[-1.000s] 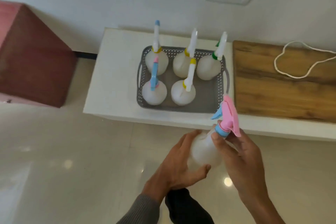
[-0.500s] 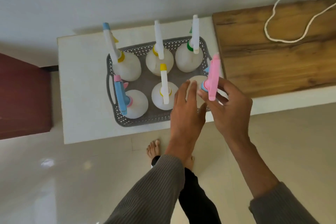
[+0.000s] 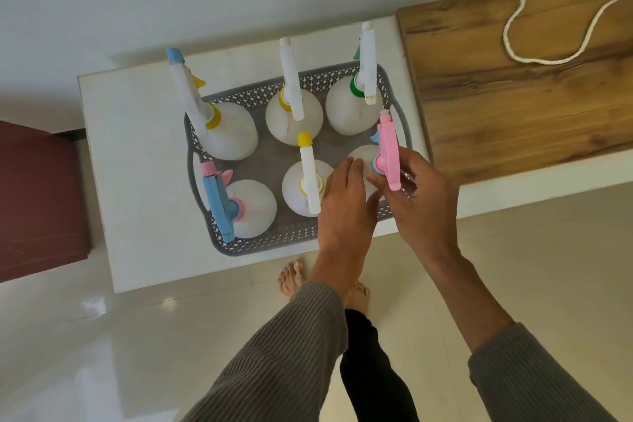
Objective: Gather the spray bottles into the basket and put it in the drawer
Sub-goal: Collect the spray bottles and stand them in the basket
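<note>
head view:
step: last bottle going in, judged from the layout. five already stand in the grey basket at centre frame; the sixth sits over the one free slot, lower right of the basket.
task thing: pink-head spray bottle, centre right of frame, upright, white body mostly hidden behind the hands. can't tell if its base is down on the basket floor yet.
right hand: fingers pinching the neck and pink trigger head of that bottle.
left hand: fingers held together, fairly straight, laid against the near side of the bottle body. steadying more than gripping, prob.
other bottles: blue-tip/yellow-collar one upper left of basket, leaning; yellow-collar one back middle; green-collar one back right; blue-head one front left; yellow-tip one front middle.
basket spot: on the white counter, w/ a wooden board and a white cord at upper right.
drawer: not in view.
next move: seat the bottle, let go w/ both hands, then take the basket by its two side handles. needs a level lift; tall heads look tippy.
</note>
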Tool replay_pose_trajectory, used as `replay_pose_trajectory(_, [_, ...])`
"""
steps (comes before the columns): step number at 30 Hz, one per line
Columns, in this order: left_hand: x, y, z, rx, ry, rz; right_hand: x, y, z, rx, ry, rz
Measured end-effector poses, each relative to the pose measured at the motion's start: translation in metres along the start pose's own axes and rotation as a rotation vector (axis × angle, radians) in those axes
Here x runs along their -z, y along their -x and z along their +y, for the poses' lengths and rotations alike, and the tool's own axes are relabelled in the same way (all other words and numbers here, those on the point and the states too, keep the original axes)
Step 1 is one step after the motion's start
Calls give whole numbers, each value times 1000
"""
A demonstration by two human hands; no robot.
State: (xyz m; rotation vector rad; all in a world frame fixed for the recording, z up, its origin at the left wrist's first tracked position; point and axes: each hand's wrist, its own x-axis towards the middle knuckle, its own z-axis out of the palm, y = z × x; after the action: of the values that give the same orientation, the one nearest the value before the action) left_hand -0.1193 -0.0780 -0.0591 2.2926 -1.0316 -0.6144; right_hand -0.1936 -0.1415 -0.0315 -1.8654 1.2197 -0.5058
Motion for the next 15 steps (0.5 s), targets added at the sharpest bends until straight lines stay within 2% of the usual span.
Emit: replay_pose_trajectory(15, [1, 12, -3, -28, 14, -33, 4, 7, -1, -23, -6, -27])
